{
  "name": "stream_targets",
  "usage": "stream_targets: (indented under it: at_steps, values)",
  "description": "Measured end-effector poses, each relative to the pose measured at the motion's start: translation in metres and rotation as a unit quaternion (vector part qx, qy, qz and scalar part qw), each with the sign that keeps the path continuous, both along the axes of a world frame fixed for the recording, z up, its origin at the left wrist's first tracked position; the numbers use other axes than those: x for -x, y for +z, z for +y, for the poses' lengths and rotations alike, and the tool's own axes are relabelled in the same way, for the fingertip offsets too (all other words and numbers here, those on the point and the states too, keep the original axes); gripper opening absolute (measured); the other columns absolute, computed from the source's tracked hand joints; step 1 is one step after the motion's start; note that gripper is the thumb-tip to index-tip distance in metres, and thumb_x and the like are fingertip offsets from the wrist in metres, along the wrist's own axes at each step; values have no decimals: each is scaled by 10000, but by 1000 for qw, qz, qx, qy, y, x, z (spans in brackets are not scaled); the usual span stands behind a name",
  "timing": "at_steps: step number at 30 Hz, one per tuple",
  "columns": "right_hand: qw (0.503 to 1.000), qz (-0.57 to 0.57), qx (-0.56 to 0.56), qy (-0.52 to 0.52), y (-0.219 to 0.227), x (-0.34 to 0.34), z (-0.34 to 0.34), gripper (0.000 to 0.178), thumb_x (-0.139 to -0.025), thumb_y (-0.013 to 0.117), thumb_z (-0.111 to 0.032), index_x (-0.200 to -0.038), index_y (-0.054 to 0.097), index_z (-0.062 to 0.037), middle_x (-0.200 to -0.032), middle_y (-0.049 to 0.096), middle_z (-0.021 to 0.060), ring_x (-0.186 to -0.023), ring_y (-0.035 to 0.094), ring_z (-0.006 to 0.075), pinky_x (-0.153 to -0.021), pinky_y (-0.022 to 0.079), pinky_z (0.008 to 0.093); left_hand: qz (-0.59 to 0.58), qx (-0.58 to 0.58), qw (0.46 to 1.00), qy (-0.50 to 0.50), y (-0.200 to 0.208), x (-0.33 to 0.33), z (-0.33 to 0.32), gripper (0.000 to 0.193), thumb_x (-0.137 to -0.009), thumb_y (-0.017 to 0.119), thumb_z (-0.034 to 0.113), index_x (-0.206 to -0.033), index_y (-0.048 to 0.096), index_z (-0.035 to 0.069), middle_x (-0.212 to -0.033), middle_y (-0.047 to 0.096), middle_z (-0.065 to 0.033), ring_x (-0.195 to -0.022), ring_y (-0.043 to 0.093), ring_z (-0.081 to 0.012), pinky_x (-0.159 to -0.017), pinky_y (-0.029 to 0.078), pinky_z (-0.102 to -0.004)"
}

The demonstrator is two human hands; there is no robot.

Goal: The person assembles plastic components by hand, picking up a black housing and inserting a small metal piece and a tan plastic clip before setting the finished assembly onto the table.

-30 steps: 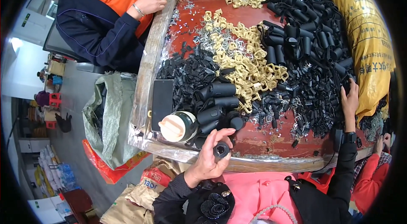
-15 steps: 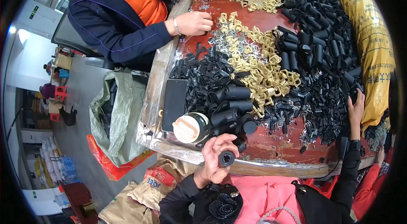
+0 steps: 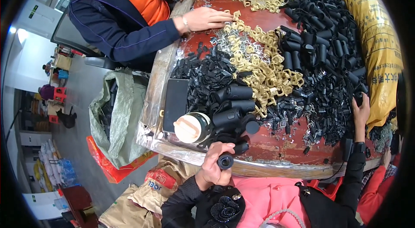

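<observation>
At the near table edge, my left hand (image 3: 212, 164) is closed round a short black tube (image 3: 225, 161), its round hollow end facing up. Far to the right, my right hand (image 3: 362, 111) reaches to the side of the heap of black cylinders (image 3: 320, 49). Its fingers are curled on a small black cylinder (image 3: 358, 97), partly hidden by them. Several larger black cylinders (image 3: 228, 118) lie just beyond my left hand. A mound of small black clips (image 3: 330, 111) spreads to the left of my right hand.
A white-lidded jar (image 3: 190, 128) and a dark phone (image 3: 175, 105) stand at the table's left corner. Gold-coloured buckles (image 3: 263, 66) cover the middle. Across the table, a co-worker's hand (image 3: 207, 18) touches the buckles. A yellow sack (image 3: 374, 42) lines the right; an open green sack (image 3: 123, 115) stands left.
My left hand has drawn slightly left, its fingers closing further round the tube. My right hand's fingers have curled onto a cylinder. The co-worker's hand has stretched out to the buckles.
</observation>
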State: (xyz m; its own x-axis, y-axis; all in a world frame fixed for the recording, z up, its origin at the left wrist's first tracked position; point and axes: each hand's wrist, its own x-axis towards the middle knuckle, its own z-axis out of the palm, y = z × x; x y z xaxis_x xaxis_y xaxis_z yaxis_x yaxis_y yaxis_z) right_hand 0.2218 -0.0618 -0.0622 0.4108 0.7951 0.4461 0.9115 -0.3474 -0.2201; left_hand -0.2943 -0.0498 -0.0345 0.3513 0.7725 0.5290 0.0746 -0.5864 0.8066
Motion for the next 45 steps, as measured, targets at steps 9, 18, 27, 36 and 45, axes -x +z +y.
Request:
stream_targets:
  at_steps: [9,18,27,36,45]
  values:
    - [1000,-15,-9,6,18,1,-18,207,-773,598,-175,-861,527,-2,-793,507,131,-758,512,270,-672,403,323,246,-130,960,27,10,-16,9,554,-590,500,-3,-1140,440,21,-1091,524,-163,-814,525,-284,-734,378,-400]
    - [983,109,-32,141,71,92,-21,153,-740,599,-105,-810,529,12,-687,487,105,-653,512,217,-601,405,289,410,-136,897,98,9,-33,10,411,-574,506,-23,-979,577,-3,-1138,515,-123,-951,480,-294,-800,345,-397]
    - [806,322,182,462,54,226,-26,249,-669,694,-175,-778,531,-22,-668,508,111,-634,535,273,-542,428,340,195,-105,974,-38,17,-52,-13,401,-693,582,62,-1087,526,13,-1103,524,-150,-760,562,-232,-704,439,-293]
    - [681,524,278,430,47,245,-29,253,-688,662,-173,-835,516,-28,-758,529,122,-670,546,304,-591,444,373,21,580,753,-311,-7,-44,-14,416,-815,565,108,-1194,424,11,-914,575,-72,-733,560,-121,-656,464,-231]
    - [866,149,199,434,7,254,-30,215,-712,600,-112,-873,493,-17,-736,508,116,-643,528,285,-565,435,372,-119,662,716,-187,-8,-38,-20,366,-802,581,100,-1143,465,33,-879,575,-41,-706,570,-117,-655,477,-229]
